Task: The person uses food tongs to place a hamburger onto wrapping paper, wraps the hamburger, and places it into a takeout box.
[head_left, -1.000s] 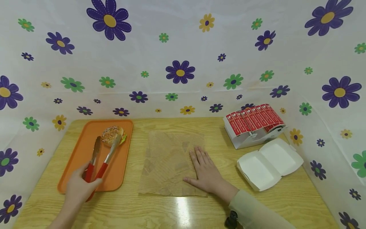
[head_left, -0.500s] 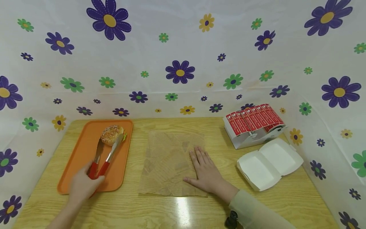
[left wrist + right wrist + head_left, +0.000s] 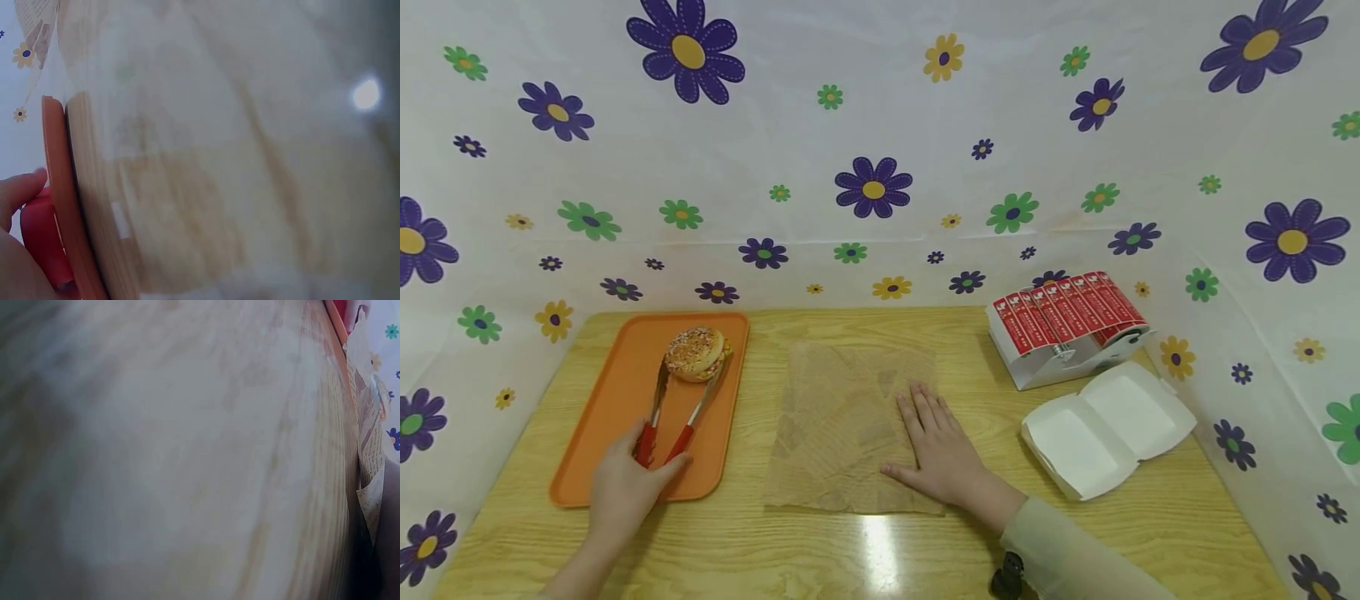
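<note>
My left hand grips red-handled metal tongs over the orange tray. The tongs' metal arms stand on either side of a seeded burger at the tray's far end; whether they press on it I cannot tell. In the left wrist view a thumb lies by a red tong handle beside the tray's edge. My right hand rests flat, fingers spread, on the right side of a brown printed paper sheet. The right wrist view shows the sheet's raised edge.
An open white clamshell box lies right of my right hand. Behind it stands a white holder with several red-labelled packets. A flowered cloth walls the wooden table at the back and sides.
The tongs have moved a little right and forward, and their arms now stand around the burger instead of over it. The burger has shifted slightly. My right hand has stayed put.
</note>
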Demonstrator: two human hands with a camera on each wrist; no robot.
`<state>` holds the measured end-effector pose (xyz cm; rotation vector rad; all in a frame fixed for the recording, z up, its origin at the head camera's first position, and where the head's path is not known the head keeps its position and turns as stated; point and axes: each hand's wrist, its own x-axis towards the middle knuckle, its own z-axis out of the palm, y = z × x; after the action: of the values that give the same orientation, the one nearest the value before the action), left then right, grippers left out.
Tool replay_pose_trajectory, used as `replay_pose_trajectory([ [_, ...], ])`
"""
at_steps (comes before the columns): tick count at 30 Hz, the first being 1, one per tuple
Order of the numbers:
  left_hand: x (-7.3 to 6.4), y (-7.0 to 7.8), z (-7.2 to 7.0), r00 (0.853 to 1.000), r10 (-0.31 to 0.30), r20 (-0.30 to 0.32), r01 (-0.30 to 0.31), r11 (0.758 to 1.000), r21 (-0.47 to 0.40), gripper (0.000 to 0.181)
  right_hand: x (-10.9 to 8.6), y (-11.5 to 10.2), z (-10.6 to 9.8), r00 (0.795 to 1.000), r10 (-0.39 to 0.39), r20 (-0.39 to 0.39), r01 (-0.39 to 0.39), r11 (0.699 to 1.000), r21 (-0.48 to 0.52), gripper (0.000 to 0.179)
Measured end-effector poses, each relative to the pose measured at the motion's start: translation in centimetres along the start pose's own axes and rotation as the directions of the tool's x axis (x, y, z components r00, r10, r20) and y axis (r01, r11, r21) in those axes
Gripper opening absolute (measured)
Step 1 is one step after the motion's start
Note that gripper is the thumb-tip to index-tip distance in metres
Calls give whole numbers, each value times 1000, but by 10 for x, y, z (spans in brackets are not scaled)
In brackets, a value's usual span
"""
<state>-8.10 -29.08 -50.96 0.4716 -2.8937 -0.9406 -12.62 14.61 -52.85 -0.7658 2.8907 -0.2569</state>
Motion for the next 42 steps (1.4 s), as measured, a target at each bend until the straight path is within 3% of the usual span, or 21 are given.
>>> replay_pose_trajectory([
  [8, 2, -2, 3, 995, 42, -90, -42, 999, 3, 81, 0, 3, 6, 993, -48, -112, 49, 999, 4, 108],
  [12, 2, -3, -2, 993, 53, -105, -53, 999, 3, 75, 0, 5, 8, 990, -56, -127, 57, 998, 0, 110],
  [21, 0, -2, -25, 993, 73, -94, -72, 997, 16, 75, 1, -1, 2, 999, -20, -49, 18, 999, -28, 110],
  [29, -3, 19, -43, 982, 174, -67, -167, 981, 98, 75, -1, 3, 5, 990, -54, -127, 53, 999, -9, 114],
  [35, -11, 38, -39, 968, 250, -32, -246, 965, 90, 74, 0, 5, 5, 992, -64, -106, 61, 998, -32, 113],
  [42, -20, 58, -20, 953, 302, 5, -302, 952, 52, 70, 0, 4, 0, 990, -88, -106, 84, 996, -39, 111],
])
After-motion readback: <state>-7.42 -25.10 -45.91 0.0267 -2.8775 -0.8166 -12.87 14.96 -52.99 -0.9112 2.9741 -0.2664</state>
